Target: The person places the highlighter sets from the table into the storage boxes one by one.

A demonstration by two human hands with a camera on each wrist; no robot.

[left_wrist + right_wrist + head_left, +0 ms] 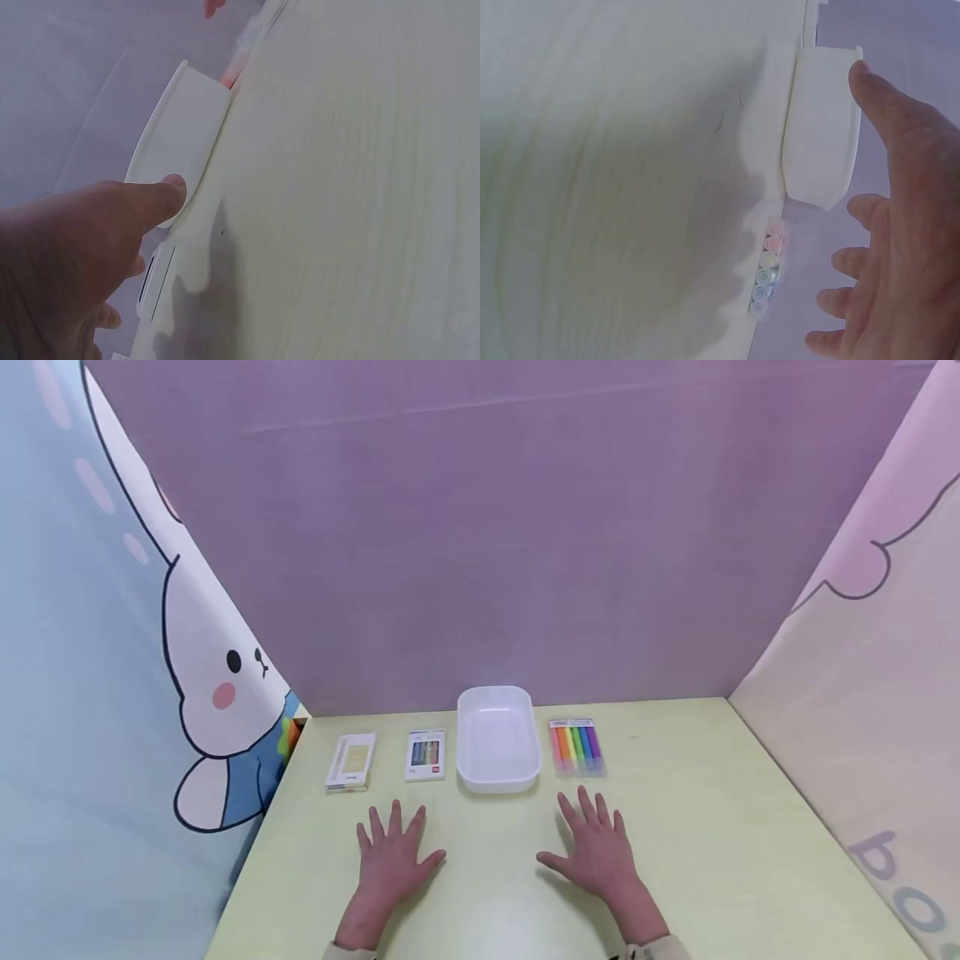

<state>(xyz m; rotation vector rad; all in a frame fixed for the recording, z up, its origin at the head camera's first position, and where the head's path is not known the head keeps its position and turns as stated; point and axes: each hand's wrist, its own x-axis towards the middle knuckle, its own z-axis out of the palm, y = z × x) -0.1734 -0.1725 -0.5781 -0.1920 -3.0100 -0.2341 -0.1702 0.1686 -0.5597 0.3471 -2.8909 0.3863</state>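
My left hand [392, 867] is spread with straight fingers over the front of the table, holding nothing. It is nearest to a small white box [425, 755] with a window showing several dark and coloured sticks. To the left of that lies another white box [351, 762] with a yellowish window. My right hand [597, 858], also spread and holding nothing, is just in front of a clear pack of coloured markers [577, 747]. Between the boxes and the markers stands a white plastic tray [498, 783], with nothing inside. In the wrist views both hands cast shadows on the tabletop.
A pale yellow-green table [712, 827] carries everything. A purple backdrop [510, 543] rises behind its far edge. Printed cloth hangs at both sides, with a rabbit [225, 693] on the left one.
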